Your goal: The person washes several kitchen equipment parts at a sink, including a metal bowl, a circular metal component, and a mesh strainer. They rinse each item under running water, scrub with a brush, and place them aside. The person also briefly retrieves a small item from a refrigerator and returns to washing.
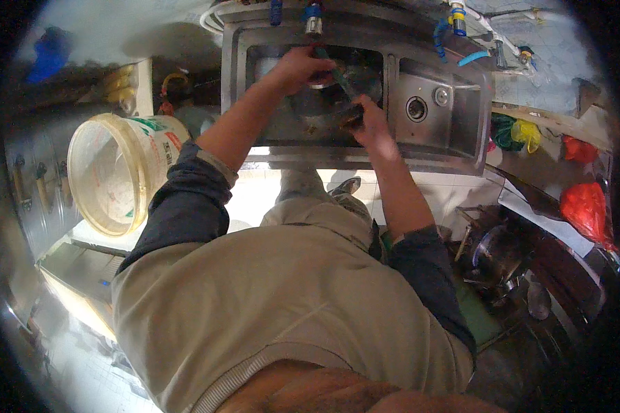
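Note:
Over the larger left basin of a stainless steel double sink (311, 151), both hands hold a long, narrow, dark green object (342, 80); its kind is unclear. My left hand (310, 67) grips it near its upper end, just below a tap (314, 25) with a blue fitting. Closed around its lower end is my right hand (367, 117), close to the divider between the basins. Under the hands the basin holds dark contents that are too dim to name. A drain strainer (417, 109) sits in the smaller right basin.
A large plastic bucket (108, 175) lies on its side at the left. Red plastic bags (584, 211) and a yellow bag (526, 135) are at the right. Below them stands a dark pot (496, 253). Blue-fitted taps and pipes (459, 23) run along the wall behind the sink.

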Demonstrator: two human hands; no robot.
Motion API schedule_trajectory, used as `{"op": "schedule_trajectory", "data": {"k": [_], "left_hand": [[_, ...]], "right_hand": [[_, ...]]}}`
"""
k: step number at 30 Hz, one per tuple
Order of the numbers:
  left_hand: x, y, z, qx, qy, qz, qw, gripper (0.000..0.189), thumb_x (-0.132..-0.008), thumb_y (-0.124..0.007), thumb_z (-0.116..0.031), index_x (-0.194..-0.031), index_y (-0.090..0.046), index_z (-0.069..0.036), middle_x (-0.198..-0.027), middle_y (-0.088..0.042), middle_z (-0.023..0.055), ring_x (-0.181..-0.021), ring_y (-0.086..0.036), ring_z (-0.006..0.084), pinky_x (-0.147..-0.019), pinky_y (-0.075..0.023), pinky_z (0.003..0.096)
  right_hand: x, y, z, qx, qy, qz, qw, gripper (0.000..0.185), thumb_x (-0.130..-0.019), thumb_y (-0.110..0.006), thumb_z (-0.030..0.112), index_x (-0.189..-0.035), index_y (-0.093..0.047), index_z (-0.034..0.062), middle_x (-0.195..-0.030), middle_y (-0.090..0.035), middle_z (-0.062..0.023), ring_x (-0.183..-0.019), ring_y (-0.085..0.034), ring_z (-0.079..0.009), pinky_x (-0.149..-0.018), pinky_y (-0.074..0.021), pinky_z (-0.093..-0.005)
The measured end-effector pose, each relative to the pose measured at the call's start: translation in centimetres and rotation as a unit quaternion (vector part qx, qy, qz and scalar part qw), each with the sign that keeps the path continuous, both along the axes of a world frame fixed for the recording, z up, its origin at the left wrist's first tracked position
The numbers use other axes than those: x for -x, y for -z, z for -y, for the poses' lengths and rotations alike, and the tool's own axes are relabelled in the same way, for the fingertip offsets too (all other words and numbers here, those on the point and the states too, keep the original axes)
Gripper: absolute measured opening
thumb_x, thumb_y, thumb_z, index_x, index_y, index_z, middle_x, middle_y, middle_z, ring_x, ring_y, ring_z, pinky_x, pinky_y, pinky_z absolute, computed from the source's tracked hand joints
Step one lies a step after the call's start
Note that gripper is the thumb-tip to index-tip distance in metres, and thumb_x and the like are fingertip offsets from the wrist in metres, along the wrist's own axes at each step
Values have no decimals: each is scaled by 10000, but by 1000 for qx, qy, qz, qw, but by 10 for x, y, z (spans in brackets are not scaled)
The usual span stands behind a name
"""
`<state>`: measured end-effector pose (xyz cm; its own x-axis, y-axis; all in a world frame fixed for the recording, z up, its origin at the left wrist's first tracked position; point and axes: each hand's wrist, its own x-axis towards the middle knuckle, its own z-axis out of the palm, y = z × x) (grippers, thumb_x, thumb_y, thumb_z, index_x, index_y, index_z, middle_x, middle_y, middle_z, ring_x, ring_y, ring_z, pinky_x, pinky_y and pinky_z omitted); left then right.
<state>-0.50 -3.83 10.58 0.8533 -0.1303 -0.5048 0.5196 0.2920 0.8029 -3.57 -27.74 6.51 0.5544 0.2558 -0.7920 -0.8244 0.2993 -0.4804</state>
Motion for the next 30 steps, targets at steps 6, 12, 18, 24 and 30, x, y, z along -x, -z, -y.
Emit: {"op": "schedule_trajectory", "data": {"k": [6, 12, 18, 24, 30], "left_hand": [[1, 5, -34, -193, 81, 20, 978, 394, -874, -788, -187, -1200, -650, -14, -1015, -720, 118, -923, -720, 181, -746, -625, 334], [-23, 86, -56, -556, 82, 247, 790, 427, -844, -712, -360, -1178, -683, -94, -1012, -740, 185, -922, -723, 377, -807, -584, 483], [-58, 113, -55, -614, 121, 269, 732, 411, -806, -729, -374, -1154, -698, -157, -1004, -736, 177, -914, -709, 397, -829, -575, 485], [-73, 147, -35, -374, 143, 250, 882, 312, -815, -769, -431, -993, -750, -176, -884, -725, 87, -776, -691, 310, -717, -574, 424], [-49, 107, -7, -316, 181, 231, 902, 294, -777, -790, -300, -1024, -743, -147, -842, -707, 68, -762, -663, 265, -663, -552, 426]], "right_hand": [[-7, -15, 3, -52, 32, 26, 998, 362, -898, -635, 267, -1199, -581, 74, -1224, -585, -183, -1174, -569, -383, -990, -500, -642], [5, -34, 23, -8, 84, -3, 996, 331, -910, -618, 273, -1154, -619, 49, -1074, -689, -128, -978, -679, -326, -862, -580, -506], [10, -26, 43, -35, 33, 1, 999, 503, -910, -605, 230, -1388, -520, 102, -1384, -576, -149, -1281, -547, -365, -1069, -463, -600], [17, -14, 48, 20, -6, 30, 999, 397, -903, -637, 191, -1282, -598, 77, -1222, -641, -85, -1094, -627, -278, -939, -535, -442], [19, -29, 24, 5, -98, 50, 994, 378, -998, -589, 315, -1260, -638, 48, -1141, -677, -95, -975, -648, -268, -877, -546, -449]]}}
